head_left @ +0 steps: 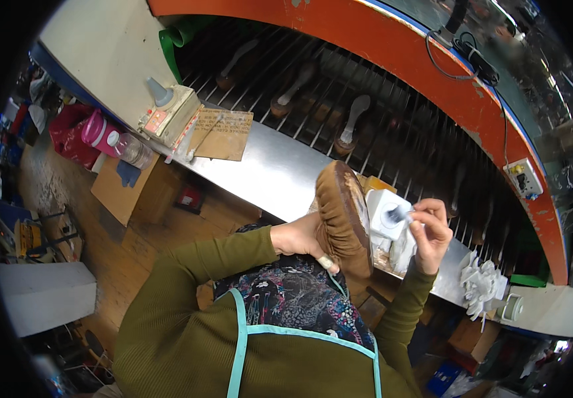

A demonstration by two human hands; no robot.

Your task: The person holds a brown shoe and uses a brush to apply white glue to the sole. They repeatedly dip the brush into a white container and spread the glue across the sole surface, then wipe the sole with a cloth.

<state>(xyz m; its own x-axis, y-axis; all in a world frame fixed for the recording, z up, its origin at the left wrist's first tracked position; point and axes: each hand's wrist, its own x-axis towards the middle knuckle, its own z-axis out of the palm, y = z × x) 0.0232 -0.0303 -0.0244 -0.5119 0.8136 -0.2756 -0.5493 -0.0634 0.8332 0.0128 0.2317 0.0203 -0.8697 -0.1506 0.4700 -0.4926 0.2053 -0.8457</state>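
Note:
My left hand [301, 237] grips a brown shoe upper [339, 219] with gathered sides, tilted with its underside toward the right. A light wrap covers part of my left thumb. To the right of the shoe, my right hand [430, 229] is raised, thumb and fingers pinched on a small grey-blue piece [399, 213]. That piece is blurred, and its kind is unclear. It overlaps the round opening of a white square container [380, 204] on the bench edge, behind the shoe. Whether it touches the container I cannot tell.
Beyond the metal bench [266, 169] runs a dark rack of bars with several shoe parts [354, 119] under an orange arched frame [392, 50]. A cardboard sheet [223, 134] and a control box [170, 114] lie left. White gloves [482, 282] hang at right. Cardboard boxes [134, 189] stand below left.

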